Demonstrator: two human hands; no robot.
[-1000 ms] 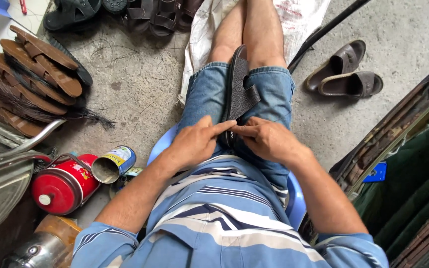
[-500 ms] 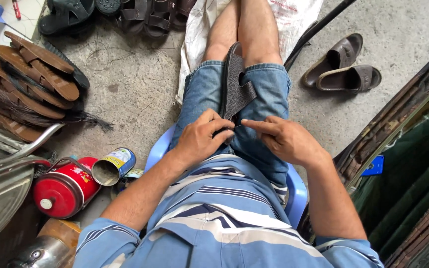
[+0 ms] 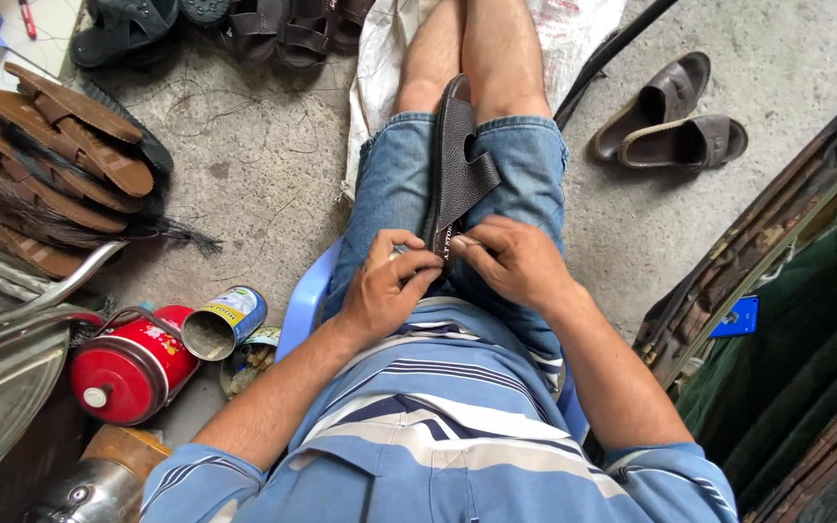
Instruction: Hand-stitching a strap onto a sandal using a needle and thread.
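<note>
A dark brown leather sandal (image 3: 459,160) stands on edge between my thighs, its heel end toward my belly. My left hand (image 3: 386,287) pinches the near end of the sandal from the left, fingers curled. My right hand (image 3: 512,258) grips the same end from the right, thumb and fingertips pressed on the sole's edge. Whether a small tool or thread is in my fingers cannot be made out. I sit on a blue plastic stool (image 3: 304,294) in denim shorts and a striped shirt.
A stack of brown sandal soles (image 3: 55,165) lies at the left. A red canister (image 3: 128,368) and an open tin can (image 3: 225,323) stand beside the stool. A pair of brown sandals (image 3: 670,116) rests on the concrete at right. Dark sandals (image 3: 244,24) line the top edge.
My right hand, which was slightly apart from the sandal half a second ago, has closed back onto its near end. My left hand stays on it. The view shifted slightly.
</note>
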